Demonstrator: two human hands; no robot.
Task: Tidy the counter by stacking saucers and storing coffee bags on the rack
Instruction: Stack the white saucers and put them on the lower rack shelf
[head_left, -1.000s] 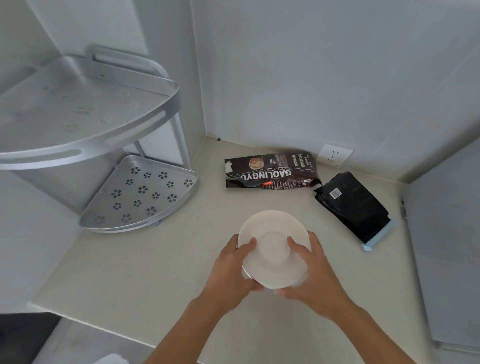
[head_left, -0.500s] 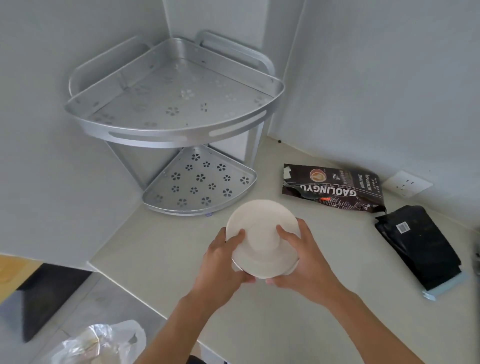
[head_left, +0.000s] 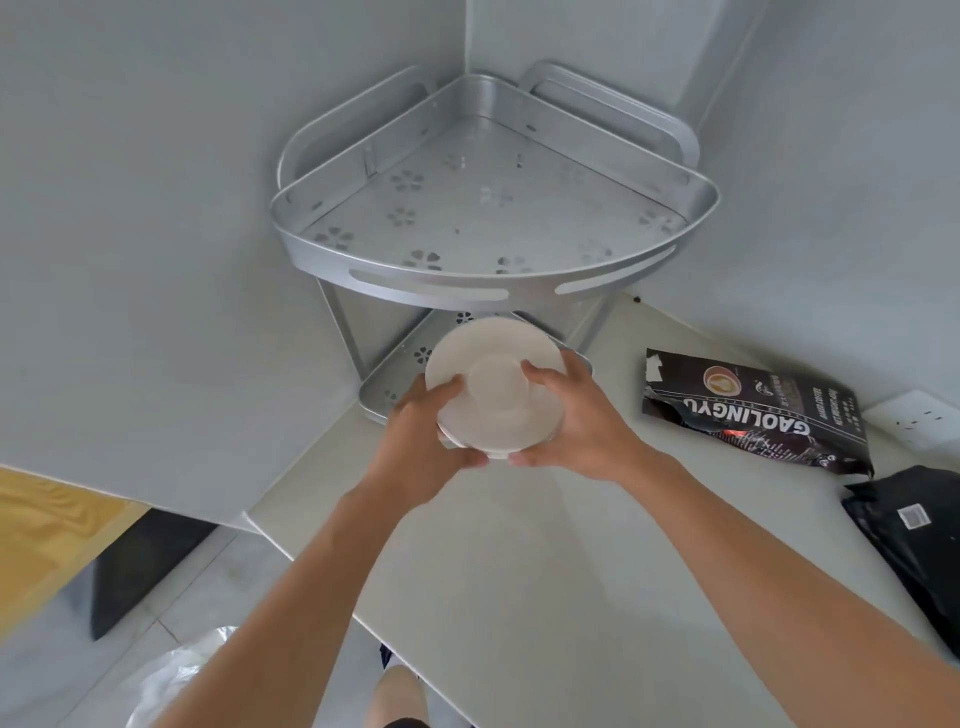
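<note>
A stack of white saucers (head_left: 493, 384) is held above the counter, right in front of the lower shelf of the silver corner rack (head_left: 488, 291). My left hand (head_left: 421, 447) grips the stack's left edge and my right hand (head_left: 582, 421) grips its right edge. The rack's upper shelf holds nothing; the saucers hide much of the lower shelf (head_left: 389, 384). A dark printed coffee bag (head_left: 753, 410) lies flat on the counter to the right. A plain black coffee bag (head_left: 914, 540) lies further right, cut off by the frame edge.
The pale counter (head_left: 545, 571) ends in an edge at the lower left, with tiled floor below. A wall socket (head_left: 919, 418) sits behind the bags. A clear plastic bag (head_left: 176, 675) lies on the floor. Grey walls meet in the corner behind the rack.
Both hands have carried the saucer stack away from the middle of the counter toward the rack's lower shelf. The view has swung left, so the rack now sits centred.
</note>
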